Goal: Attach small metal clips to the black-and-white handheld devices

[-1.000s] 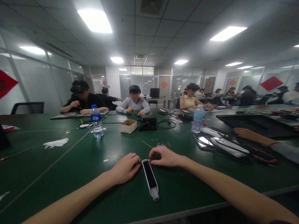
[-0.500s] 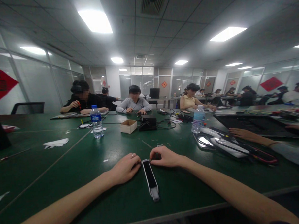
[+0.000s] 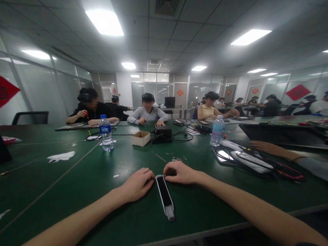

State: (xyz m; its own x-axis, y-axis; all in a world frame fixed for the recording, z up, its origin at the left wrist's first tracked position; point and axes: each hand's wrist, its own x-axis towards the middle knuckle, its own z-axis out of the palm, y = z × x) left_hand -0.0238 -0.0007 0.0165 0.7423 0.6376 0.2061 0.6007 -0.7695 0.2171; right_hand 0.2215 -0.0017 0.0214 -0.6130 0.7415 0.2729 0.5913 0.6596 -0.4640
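1. On the green counter (image 3: pixel 103 220), in front of the person, the slim white-edged device (image 3: pixel 165 195) lay with its black face up, its far end between the two hands, exactly as in the earlier frames.
2. The left hand (image 3: pixel 139 184) had not moved; its fingers were curled together at the device's far left corner. Whether they gripped anything could not be told.
3. The right hand (image 3: pixel 182 172) also stayed put, its thumb and forefinger bent into a nearly closed loop at the far right corner; any hold was unclear.
4. Small loose pieces (image 3: pixel 179 159) lay just beyond the right hand.
5. To the right, the large black panel (image 3: pixel 278 136) had tipped up from its flatter pose, a co-worker's hand (image 3: pixel 271 147) near its lower edge.
6. Across the counter, another person's hand (image 3: pixel 160 123) had shifted rightward, behind the black box (image 3: pixel 161 134).
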